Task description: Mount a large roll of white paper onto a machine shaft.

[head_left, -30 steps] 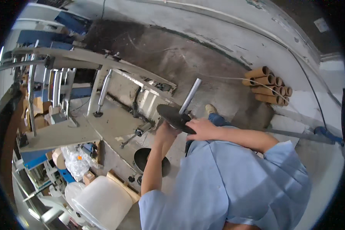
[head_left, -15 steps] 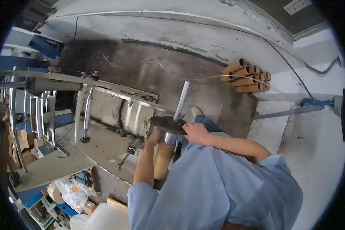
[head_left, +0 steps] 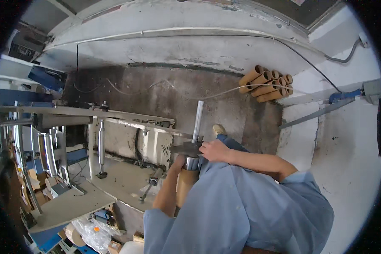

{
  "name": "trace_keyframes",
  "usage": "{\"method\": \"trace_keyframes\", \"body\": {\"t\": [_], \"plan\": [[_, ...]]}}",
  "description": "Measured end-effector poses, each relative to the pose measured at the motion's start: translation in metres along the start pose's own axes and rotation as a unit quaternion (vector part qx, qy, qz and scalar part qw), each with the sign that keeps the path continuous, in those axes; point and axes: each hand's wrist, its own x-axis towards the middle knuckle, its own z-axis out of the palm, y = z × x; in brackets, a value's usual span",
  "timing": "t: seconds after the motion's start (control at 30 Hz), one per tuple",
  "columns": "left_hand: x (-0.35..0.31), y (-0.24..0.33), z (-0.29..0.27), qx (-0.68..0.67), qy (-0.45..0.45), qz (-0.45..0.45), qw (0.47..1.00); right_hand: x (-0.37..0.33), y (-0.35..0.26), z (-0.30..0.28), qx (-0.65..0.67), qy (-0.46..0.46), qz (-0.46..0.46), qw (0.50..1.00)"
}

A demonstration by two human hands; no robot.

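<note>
The person's right hand (head_left: 214,151) is bent closed on the right-hand edge of a dark round disc (head_left: 183,148), seen almost edge-on in front of the waist. The left hand (head_left: 178,163) is just below the disc's left side, next to a shiny metal collar (head_left: 192,164); its fingers are mostly hidden, so how tightly they are closed cannot be told. A bare silver rod (head_left: 197,120) sticks out beyond the disc, away from the body. On the near side, the collar meets a thick brown tube (head_left: 186,184), whose lower end is hidden by a light blue shirt (head_left: 237,203).

Just past the hands, a shoe (head_left: 218,130) stands on a stained, dark floor (head_left: 224,111). To the left is a beige machine frame (head_left: 133,180) with an upright silver cylinder (head_left: 101,146). At the lower left, near the machine, lies a heap of clear plastic wrap (head_left: 91,237).

Farther off, to the upper right, brown cardboard tubes (head_left: 265,90) lie stacked by a scuffed white wall (head_left: 178,53), their open ends showing. A thin pale hose (head_left: 218,94) trails across the floor toward them. On the far right, a grey bar (head_left: 315,116) slants up to a blue fitting (head_left: 345,96).
</note>
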Motion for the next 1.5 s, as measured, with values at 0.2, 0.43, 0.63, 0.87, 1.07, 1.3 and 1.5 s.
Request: {"method": "trace_keyframes", "body": {"t": [0.2, 0.43, 0.63, 0.87, 1.07, 1.3, 1.5], "plan": [[-0.101, 0.091, 0.036, 0.132, -0.001, 0.018, 0.991, 0.016, -0.004, -0.033, 0.007, 0.057, -0.034, 0.998], [-0.124, 0.102, 0.033, 0.019, -0.101, 0.013, 0.995, 0.024, 0.004, -0.092, 0.104, 0.061, 0.048, 0.992], [-0.146, 0.095, 0.045, 0.116, -0.061, 0.095, 0.987, 0.028, 0.021, -0.151, 0.130, 0.143, 0.043, 0.980], [-0.130, 0.067, 0.035, 0.118, -0.098, 0.084, 0.984, 0.022, 0.050, -0.205, 0.121, 0.202, 0.093, 0.967], [-0.128, 0.079, 0.055, 0.206, -0.061, 0.116, 0.970, -0.006, 0.096, -0.230, 0.038, 0.274, 0.143, 0.950], [-0.071, 0.034, 0.023, 0.053, -0.102, 0.031, 0.993, -0.076, 0.155, -0.203, 0.042, 0.280, 0.305, 0.909], [-0.096, 0.084, 0.043, 0.057, 0.003, -0.028, 0.998, -0.135, 0.209, -0.123, 0.027, 0.169, 0.423, 0.890]]}}
